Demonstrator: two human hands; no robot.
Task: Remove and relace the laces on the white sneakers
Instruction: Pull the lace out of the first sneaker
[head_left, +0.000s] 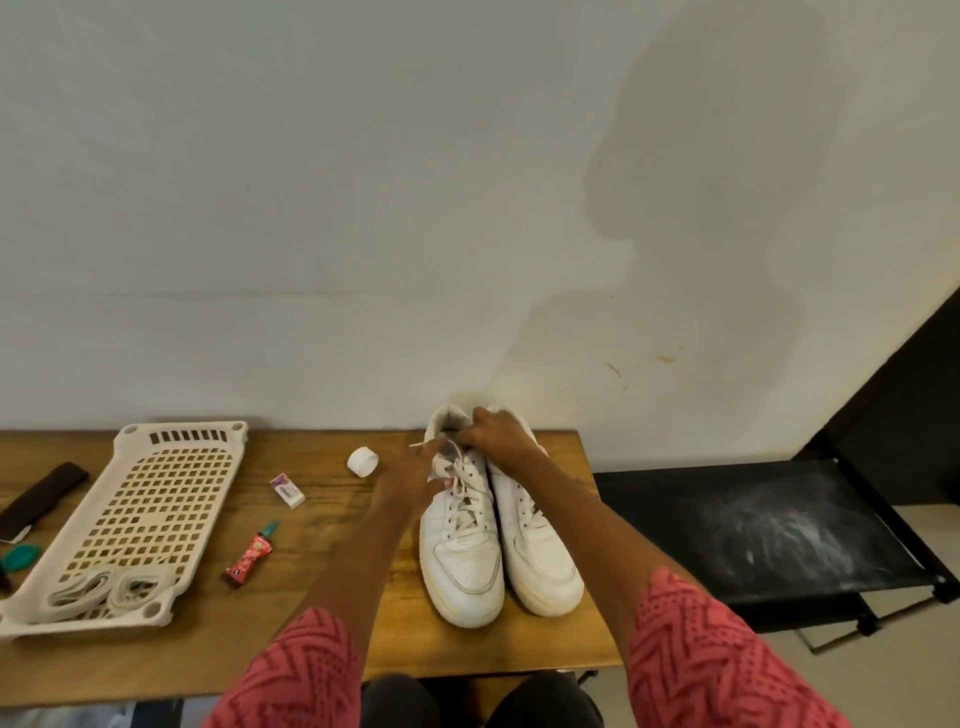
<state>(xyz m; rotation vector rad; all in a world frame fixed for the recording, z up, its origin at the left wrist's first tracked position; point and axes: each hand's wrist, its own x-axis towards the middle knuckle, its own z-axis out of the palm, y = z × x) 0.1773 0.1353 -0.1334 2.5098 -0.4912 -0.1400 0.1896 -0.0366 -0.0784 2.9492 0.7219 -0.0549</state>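
Two white sneakers stand side by side on the wooden table, toes toward me. The left sneaker has a white lace crossing its eyelets. The right sneaker shows open eyelets; I cannot tell whether a lace runs through them. My left hand is at the left sneaker's top eyelets and pinches a lace end whose tip sticks out to the left. My right hand reaches over the right sneaker and grips the left sneaker's tongue or collar.
A white perforated plastic tray lies at the left with coiled white laces in its near end. A white tape roll, an eraser and a small red tube lie between tray and shoes. A black stool stands to the right.
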